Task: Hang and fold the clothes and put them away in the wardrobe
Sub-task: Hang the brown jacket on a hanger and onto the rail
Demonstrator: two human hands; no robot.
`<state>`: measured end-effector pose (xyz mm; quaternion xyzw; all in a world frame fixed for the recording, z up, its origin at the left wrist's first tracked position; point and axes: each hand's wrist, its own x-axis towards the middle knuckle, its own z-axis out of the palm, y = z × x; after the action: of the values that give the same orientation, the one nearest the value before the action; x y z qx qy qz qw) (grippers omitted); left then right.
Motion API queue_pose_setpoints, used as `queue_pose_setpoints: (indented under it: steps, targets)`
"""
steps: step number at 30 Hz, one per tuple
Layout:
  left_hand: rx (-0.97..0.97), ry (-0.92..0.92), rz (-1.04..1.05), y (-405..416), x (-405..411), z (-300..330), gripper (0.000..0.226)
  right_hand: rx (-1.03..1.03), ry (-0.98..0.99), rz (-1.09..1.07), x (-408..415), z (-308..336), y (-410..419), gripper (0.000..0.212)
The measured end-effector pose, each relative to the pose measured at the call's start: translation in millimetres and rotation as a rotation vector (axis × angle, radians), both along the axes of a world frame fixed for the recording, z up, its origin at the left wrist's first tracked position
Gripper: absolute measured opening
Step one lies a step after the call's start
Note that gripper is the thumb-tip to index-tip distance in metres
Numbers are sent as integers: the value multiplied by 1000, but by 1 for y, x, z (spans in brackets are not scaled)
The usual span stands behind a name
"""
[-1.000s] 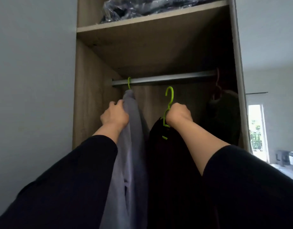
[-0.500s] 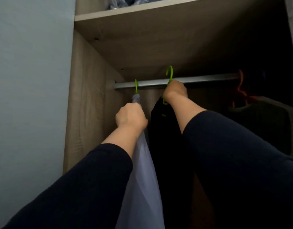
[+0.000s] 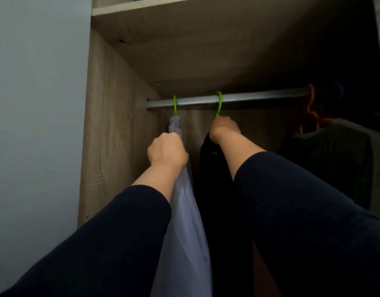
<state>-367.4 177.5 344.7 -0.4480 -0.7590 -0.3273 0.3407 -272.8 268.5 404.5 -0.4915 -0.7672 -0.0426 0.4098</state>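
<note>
Since a second before, the right hand (image 3: 224,129) had lifted the black garment (image 3: 212,168), its green hanger (image 3: 219,103) now hooked over the rail (image 3: 259,97) and still gripped. Left hand (image 3: 166,150) clutched the hung lilac garment (image 3: 184,221). Two seemed hung; folding presumably remained.

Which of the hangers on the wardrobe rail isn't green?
The orange hanger at the right end of the rail, carrying a dark garment. The two hooks further left are bright green.
</note>
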Motion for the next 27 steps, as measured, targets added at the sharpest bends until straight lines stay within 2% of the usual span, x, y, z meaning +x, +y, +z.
queue_pose_setpoints:
  steps: [4,9,12,16,21,27]
  targets:
    - [-32,-22,-34,-2,3,-7,50,0,-198,-44,8,-10,-19,40]
    - [94,-144,-185,-7,15,-37,73,257,-378,-159,19,-45,-39,43]
    - [79,-125,-209,-14,22,-64,87,325,-477,-153,32,-75,-53,43]
    - [-24,-137,-137,-33,35,-96,91,392,-399,84,58,-123,-72,36]
    - [-130,-234,-70,-93,60,-146,74,307,-416,329,95,-192,-107,38]
    - [-71,-220,321,-194,115,-201,65,168,-429,557,133,-257,-154,52]
